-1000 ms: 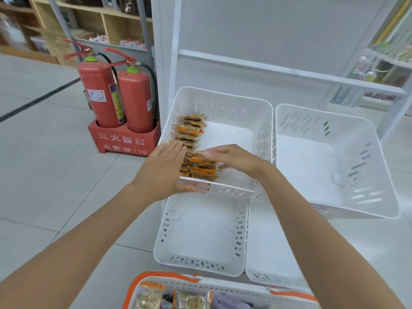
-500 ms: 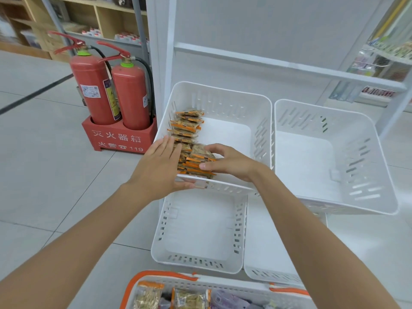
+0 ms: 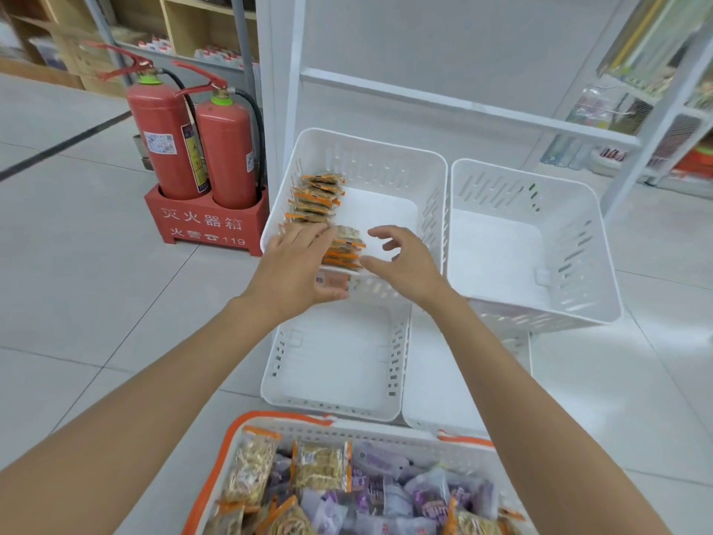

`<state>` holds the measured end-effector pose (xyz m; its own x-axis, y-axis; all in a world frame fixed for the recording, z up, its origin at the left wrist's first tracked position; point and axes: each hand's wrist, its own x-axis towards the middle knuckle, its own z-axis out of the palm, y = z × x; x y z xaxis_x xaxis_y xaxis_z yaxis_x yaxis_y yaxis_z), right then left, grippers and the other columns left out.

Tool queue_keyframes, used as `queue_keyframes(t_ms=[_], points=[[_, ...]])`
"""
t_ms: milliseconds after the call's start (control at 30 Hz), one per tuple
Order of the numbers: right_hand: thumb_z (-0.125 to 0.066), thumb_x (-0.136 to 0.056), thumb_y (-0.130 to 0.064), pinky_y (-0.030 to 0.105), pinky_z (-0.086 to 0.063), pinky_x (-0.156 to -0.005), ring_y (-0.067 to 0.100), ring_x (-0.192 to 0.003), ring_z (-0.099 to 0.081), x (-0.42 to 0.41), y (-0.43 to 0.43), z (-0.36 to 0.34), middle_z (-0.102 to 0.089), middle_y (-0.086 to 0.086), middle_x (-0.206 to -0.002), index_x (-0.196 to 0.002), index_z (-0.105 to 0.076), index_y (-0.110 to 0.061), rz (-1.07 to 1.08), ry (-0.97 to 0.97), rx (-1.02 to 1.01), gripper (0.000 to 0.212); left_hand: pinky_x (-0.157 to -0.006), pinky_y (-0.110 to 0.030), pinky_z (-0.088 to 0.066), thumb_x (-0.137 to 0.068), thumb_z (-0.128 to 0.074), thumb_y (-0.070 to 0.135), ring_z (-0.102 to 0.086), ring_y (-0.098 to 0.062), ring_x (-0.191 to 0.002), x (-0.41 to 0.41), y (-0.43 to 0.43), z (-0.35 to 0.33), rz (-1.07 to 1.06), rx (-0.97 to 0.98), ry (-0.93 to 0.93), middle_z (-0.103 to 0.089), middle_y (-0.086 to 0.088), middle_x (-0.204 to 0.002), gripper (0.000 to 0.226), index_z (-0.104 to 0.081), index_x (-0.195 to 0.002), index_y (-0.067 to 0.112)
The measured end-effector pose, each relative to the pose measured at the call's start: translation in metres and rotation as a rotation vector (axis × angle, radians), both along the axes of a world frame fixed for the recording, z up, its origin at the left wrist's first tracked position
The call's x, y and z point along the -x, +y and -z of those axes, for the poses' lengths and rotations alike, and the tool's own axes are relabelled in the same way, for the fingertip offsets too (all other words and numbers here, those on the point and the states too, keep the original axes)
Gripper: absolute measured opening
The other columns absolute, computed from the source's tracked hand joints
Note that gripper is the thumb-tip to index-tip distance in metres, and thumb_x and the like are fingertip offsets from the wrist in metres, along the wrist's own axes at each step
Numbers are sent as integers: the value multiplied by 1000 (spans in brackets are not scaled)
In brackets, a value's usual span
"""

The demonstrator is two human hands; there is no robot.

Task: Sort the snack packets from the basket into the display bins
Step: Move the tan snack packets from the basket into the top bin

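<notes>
Tiled floor (image 3: 96, 283) all around; orange packets (image 3: 343, 249) had left hand (image 3: 297, 268) pressing flat at 9 o'clock, right hand (image 3: 405, 260) released at 3.

On my feed I see a floor (image 3: 77, 272) of pale grey tiles, crossed at the left by one dark stripe (image 3: 65, 145). Two red fire extinguishers (image 3: 227, 156) stand side by side in a red stand (image 3: 204, 225) with white lettering, just left of a white shelving unit (image 3: 443, 44) with a plain back panel. Behind them are wooden shelves (image 3: 173, 17). A white rack (image 3: 656, 71) of goods sits far right. The light is bright and even.
</notes>
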<state>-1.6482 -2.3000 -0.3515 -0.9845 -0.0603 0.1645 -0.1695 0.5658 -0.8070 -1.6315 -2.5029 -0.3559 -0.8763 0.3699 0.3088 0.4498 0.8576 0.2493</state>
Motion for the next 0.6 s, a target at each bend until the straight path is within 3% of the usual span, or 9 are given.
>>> queue_keyframes(t_ms=[100, 200, 400, 500, 600], points=[[-74, -81, -16, 8, -39, -71, 5, -79, -55, -51, 8, 8, -61, -6, -105, -104, -65, -24, 60, 140, 21, 26, -102, -37, -30, -76, -77, 51, -42, -21, -129, -36, 11, 12, 12, -127, 2, -50, 3, -138, 78, -47, -141, 22], [-72, -82, -12, 11, -42, -70, 6, -72, -56, -108, 23, 33, -63, -5, -100, -101, -66, -24, 55, 69, 9, 23, -103, -37, -31, -82, -72, 52, -41, -22, -130, -76, 21, 37, 9, -105, -113, -49, 1, -140, 70, -46, -141, 23], [-70, -87, -23, 28, -51, -82, 12, -91, -58, -203, 96, 122, -60, -4, -111, -117, -63, -20, -40, -407, -310, 31, -106, -40, -40, -84, -70, 52, -44, -21, -129, -147, 38, 108, 49, -129, -502, -48, -1, -142, 71, -43, -144, 24], [-65, -88, -17, 24, -47, -86, 13, -99, -57, -234, 125, 161, -60, -3, -112, -123, -62, -14, 9, -600, -376, 35, -103, -35, -42, -84, -70, 51, -47, -17, -125, -173, 42, 135, 51, -169, -606, -49, 1, -138, 67, -45, -141, 24], [-56, -89, -19, 35, -48, -94, 25, -116, -58, -255, 141, 201, -60, 2, -129, -137, -52, -18, -20, -723, -522, 49, -99, -34, -44, -84, -72, 48, -49, -16, -122, -190, 49, 150, 53, -192, -653, -50, 3, -134, 63, -48, -138, 24]])
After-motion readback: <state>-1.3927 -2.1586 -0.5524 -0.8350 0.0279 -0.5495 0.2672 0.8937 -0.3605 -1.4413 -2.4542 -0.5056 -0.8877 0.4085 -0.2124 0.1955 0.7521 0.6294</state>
